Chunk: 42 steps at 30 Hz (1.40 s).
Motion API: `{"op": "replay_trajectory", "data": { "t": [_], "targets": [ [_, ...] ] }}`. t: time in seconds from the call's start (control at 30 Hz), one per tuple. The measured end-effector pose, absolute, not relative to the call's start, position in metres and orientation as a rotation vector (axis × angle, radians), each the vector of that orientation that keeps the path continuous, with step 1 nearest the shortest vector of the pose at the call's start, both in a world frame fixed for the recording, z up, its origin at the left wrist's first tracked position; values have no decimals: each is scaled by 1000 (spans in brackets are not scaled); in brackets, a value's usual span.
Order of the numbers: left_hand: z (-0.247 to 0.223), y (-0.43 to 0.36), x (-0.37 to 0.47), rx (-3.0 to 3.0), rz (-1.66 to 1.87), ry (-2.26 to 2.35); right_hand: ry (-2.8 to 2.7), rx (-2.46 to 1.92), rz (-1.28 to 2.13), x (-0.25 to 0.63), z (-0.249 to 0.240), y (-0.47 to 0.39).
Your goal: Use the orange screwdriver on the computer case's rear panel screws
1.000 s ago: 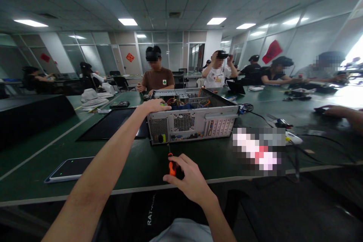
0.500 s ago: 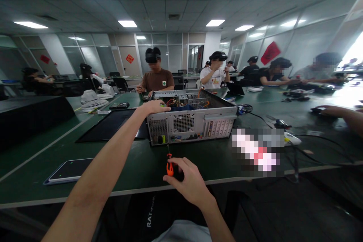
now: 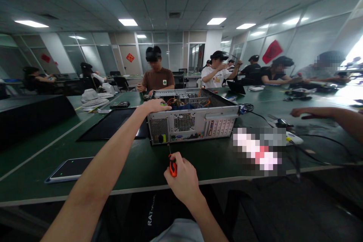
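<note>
An opened desktop computer case lies on the green table, its rear panel with vents and ports facing me. Over its upper left edge, my left hand is closed on the rim, fingers reaching just inside; some fingertips are hidden. My right hand is wrapped round the orange-and-black handle of a screwdriver. The thin shaft points away from me toward the bottom edge of the rear panel. Whether its tip touches a screw is too small to tell. Coloured wires show inside the case.
A phone lies at the left front, beyond it a dark flat panel. A white fan stands farther back. Cables and a white power strip lie to the right, near another person's hand. Several people sit around.
My right hand's fingers have closed more tightly round the screwdriver handle, and the handle has turned. My left hand stays on the case rim. At right, another person's hand has shifted left.
</note>
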<state>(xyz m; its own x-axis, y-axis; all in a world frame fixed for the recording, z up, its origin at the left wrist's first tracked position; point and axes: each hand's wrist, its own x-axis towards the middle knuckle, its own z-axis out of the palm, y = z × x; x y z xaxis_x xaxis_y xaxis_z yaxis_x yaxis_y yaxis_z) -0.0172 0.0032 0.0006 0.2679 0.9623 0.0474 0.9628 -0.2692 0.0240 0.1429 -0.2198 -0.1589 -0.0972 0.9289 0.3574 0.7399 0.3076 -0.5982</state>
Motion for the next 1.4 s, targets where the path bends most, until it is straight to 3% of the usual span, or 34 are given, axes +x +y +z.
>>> {"op": "replay_trajectory", "data": {
  "t": [0.57, 1.23, 1.4],
  "targets": [
    [1, 2, -17, -2488, -114, -1909, -2044, -1548, 225, 133, -160, -217],
    [0, 6, -20, -2495, -147, -1929, -1813, -1387, 557, 141, -156, -211],
    [0, 5, -20, -2515, -149, -1924, -1665, -1312, 793, 144, -158, -207]
  ]
}}
